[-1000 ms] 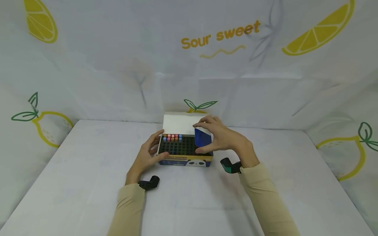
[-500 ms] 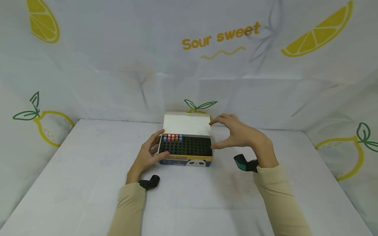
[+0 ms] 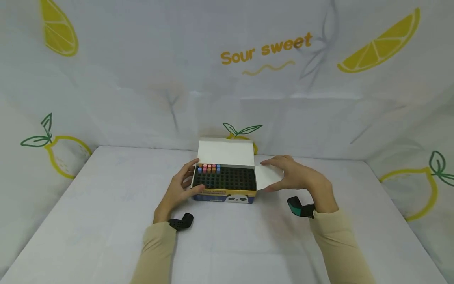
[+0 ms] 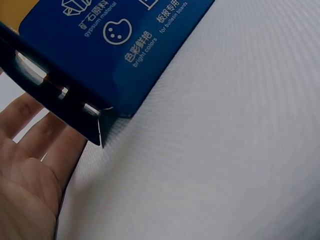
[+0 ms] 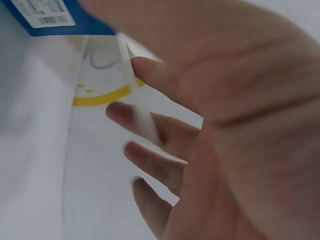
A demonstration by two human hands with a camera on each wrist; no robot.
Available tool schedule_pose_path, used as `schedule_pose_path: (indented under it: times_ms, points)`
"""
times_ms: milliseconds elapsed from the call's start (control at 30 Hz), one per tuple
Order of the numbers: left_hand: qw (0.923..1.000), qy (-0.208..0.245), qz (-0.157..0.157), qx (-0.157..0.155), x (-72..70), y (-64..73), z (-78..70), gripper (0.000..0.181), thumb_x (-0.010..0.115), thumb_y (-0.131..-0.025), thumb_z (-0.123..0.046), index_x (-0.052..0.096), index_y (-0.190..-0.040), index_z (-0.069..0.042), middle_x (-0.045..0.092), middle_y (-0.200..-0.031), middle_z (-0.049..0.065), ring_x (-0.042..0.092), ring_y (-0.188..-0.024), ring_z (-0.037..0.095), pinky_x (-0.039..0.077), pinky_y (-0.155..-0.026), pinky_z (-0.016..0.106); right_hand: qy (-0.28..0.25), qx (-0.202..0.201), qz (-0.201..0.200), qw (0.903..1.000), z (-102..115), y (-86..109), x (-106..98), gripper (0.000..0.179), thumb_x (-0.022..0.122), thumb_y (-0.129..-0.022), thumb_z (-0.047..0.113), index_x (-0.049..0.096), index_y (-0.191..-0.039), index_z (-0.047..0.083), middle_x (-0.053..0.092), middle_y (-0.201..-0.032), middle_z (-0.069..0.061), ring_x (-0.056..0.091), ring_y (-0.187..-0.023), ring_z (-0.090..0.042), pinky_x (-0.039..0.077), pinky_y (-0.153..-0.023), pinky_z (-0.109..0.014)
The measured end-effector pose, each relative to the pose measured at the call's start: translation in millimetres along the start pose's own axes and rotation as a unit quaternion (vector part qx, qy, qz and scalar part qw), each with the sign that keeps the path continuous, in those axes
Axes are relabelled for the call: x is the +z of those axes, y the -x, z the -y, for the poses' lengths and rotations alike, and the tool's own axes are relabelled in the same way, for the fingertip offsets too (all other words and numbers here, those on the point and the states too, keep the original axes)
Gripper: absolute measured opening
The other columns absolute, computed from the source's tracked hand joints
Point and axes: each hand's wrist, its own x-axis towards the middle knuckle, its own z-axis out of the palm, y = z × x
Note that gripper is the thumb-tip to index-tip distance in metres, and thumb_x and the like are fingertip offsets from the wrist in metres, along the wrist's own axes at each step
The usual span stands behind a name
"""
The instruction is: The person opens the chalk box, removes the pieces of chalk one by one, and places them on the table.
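Note:
A chalk box (image 3: 213, 195) with a panda print stands open on the table, its black holed insert (image 3: 227, 179) facing up. Several coloured chalk sticks (image 3: 209, 169) fill two short rows at the insert's back left. My left hand (image 3: 177, 191) grips the box's left end, thumb on the front rim and fingers around the left side. My right hand (image 3: 296, 173) holds the white inner side of the right end flap (image 3: 267, 176) between thumb and fingers, at its near and far edges. In the right wrist view the flap is seen almost edge-on.
The box's white lid (image 3: 226, 153) stands raised behind the insert. A white cloth covers the table (image 3: 227, 244), and a lemon-print cloth (image 3: 149, 79) hangs behind it. Black wrist cameras (image 3: 182, 221) are worn on both wrists.
The right end flap has swung from leaning inward over the insert to lying outward, white side up. My right hand has moved right and then lower with it. The left hand stays on the box.

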Motion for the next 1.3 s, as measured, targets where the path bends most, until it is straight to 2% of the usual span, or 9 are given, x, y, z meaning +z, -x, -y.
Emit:
schedule_pose_path:
  times_ms: [167,300,367,467,533,600,867,1133,1300]
  points:
    - [1.0,-0.001,0.0,0.004,1.7,-0.5,1.3,0.081,0.078,-0.089,-0.028,0.036,-0.158,-0.031,0.054,-0.144,0.019,0.055,-0.134,0.041,0.048,-0.11,0.061,-0.02,0.013,0.026,0.9994,-3,-1.9,13,0.083,0.083,-0.085,0.038,0.045,-0.155,0.015,0.019,-0.167,-0.029,0.02,-0.154,-0.051,0.033,-0.116,-0.07]
    - [1.0,-0.001,0.0,0.001,1.8,0.3,0.9,0.081,0.078,-0.089,-0.03,0.036,-0.158,-0.031,0.053,-0.145,0.019,0.054,-0.135,0.042,0.047,-0.11,0.062,-0.093,-0.03,0.037,0.9945,-12,-7.7,29,0.091,0.08,-0.089,0.031,0.029,-0.162,0.009,0.022,-0.168,-0.025,0.031,-0.152,-0.046,0.036,-0.119,-0.061]
    - [1.0,-0.002,0.003,-0.002,1.8,1.0,1.0,0.081,0.078,-0.089,-0.032,0.036,-0.158,-0.032,0.052,-0.146,0.02,0.053,-0.136,0.043,0.046,-0.111,0.063,-0.156,-0.065,0.037,0.9849,-17,-11.4,39,0.099,0.08,-0.089,0.027,0.019,-0.164,0.006,0.019,-0.169,-0.024,0.028,-0.153,-0.046,0.036,-0.12,-0.058]
    - [1.0,-0.005,0.003,-0.004,1.9,1.3,1.9,0.081,0.077,-0.089,-0.035,0.035,-0.158,-0.033,0.052,-0.146,0.019,0.053,-0.137,0.043,0.045,-0.111,0.063,-0.241,-0.107,0.026,0.9643,-25,-16.4,53,0.106,0.081,-0.088,0.024,0.01,-0.165,0.007,0.011,-0.171,-0.022,0.019,-0.156,-0.047,0.035,-0.119,-0.056]
    - [1.0,-0.005,0.003,-0.003,1.8,1.2,2.3,0.081,0.077,-0.089,-0.035,0.035,-0.158,-0.033,0.052,-0.146,0.019,0.053,-0.137,0.043,0.045,-0.111,0.063,-0.269,-0.126,0.014,0.9546,-27,-19.5,61,0.105,0.081,-0.088,0.024,0.011,-0.165,0.009,0.009,-0.172,-0.022,0.017,-0.156,-0.049,0.036,-0.118,-0.055]
    - [1.0,-0.004,0.003,-0.002,1.6,1.0,2.4,0.081,0.077,-0.089,-0.035,0.035,-0.158,-0.032,0.052,-0.146,0.02,0.053,-0.137,0.043,0.045,-0.111,0.063,-0.283,-0.132,0.001,0.95,-28,-22.1,67,0.102,0.08,-0.089,0.025,0.013,-0.165,0.011,0.009,-0.172,-0.019,0.019,-0.155,-0.05,0.038,-0.117,-0.054]
    - [1.0,0.0,0.005,0.0,-0.1,-1.2,0.8,0.08,0.076,-0.089,-0.033,0.035,-0.159,-0.031,0.053,-0.146,0.019,0.054,-0.136,0.043,0.047,-0.11,0.063,-0.321,-0.099,-0.043,0.9411,-23,-27.5,84,0.094,0.075,-0.094,0.029,0.015,-0.166,0.023,0.01,-0.174,-0.01,0.022,-0.153,-0.053,0.032,-0.12,-0.065]
    - [0.9999,0.01,-0.001,0.01,1.2,-2.9,1.6,0.079,0.076,-0.09,-0.029,0.036,-0.158,-0.028,0.054,-0.143,0.019,0.057,-0.132,0.041,0.053,-0.104,0.058,-0.381,-0.069,-0.08,0.9186,-18,-30.3,99,0.092,0.077,-0.092,0.024,0.021,-0.164,0.03,0.01,-0.173,-0.015,0.016,-0.155,-0.053,0.026,-0.12,-0.07]
    - [0.9998,0.011,-0.011,0.013,1.8,-0.8,1.8,0.08,0.077,-0.089,-0.025,0.037,-0.158,-0.027,0.055,-0.142,0.02,0.058,-0.129,0.04,0.055,-0.1,0.054,-0.355,-0.058,-0.082,0.9295,-13,-31.7,97,0.093,0.078,-0.091,0.029,0.021,-0.165,0.028,0.01,-0.173,-0.015,0.017,-0.156,-0.05,0.032,-0.12,-0.065]
